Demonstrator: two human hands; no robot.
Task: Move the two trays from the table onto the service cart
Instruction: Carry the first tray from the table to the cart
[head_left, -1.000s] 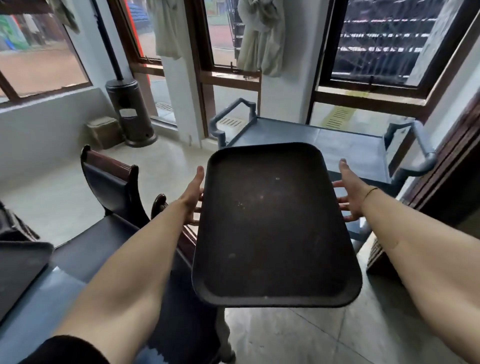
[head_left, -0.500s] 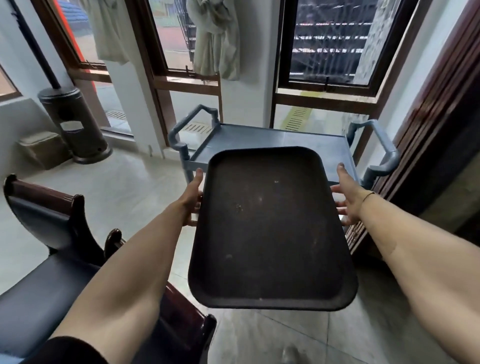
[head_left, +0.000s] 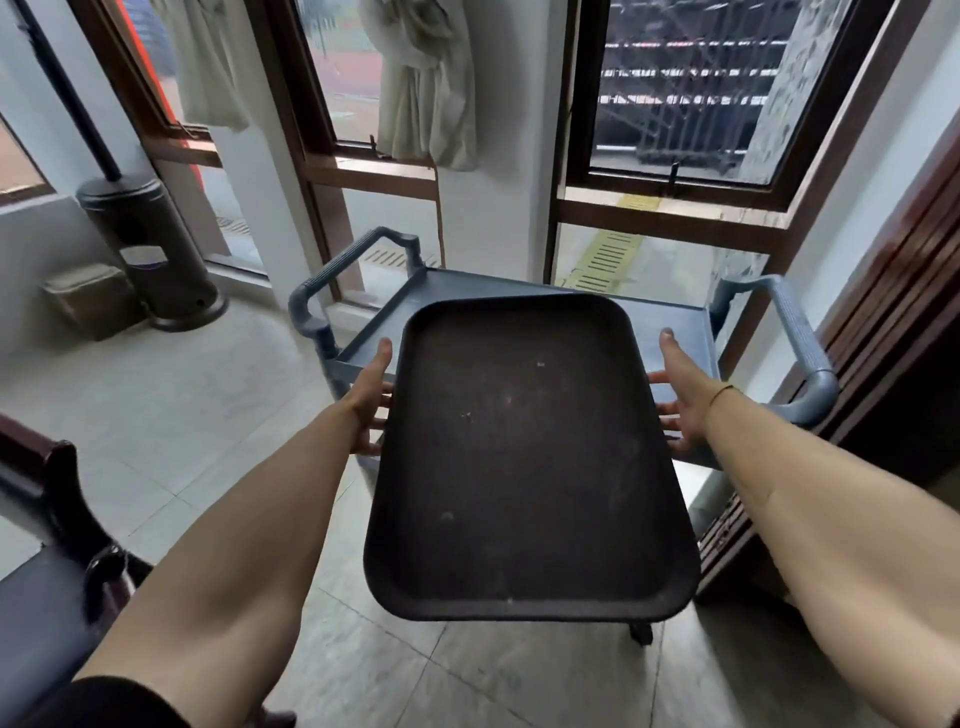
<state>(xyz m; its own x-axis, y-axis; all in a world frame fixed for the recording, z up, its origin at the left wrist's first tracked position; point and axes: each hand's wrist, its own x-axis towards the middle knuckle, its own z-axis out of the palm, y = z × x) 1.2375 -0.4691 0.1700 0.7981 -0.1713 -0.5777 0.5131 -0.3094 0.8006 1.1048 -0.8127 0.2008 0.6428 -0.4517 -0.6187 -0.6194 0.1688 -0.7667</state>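
The cart (head_left: 670, 322) now sits closer, dead ahead; left hand (head_left: 371, 397) and right hand (head_left: 680, 400) grip the tray (head_left: 524, 457) edges; setting down looks next

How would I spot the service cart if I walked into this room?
Look to the tall wood-framed windows straight ahead. Right below them stands the service cart, a grey-blue flat shelf. Curved ribbed handles at both ends set it apart from the dark round heater on the left.
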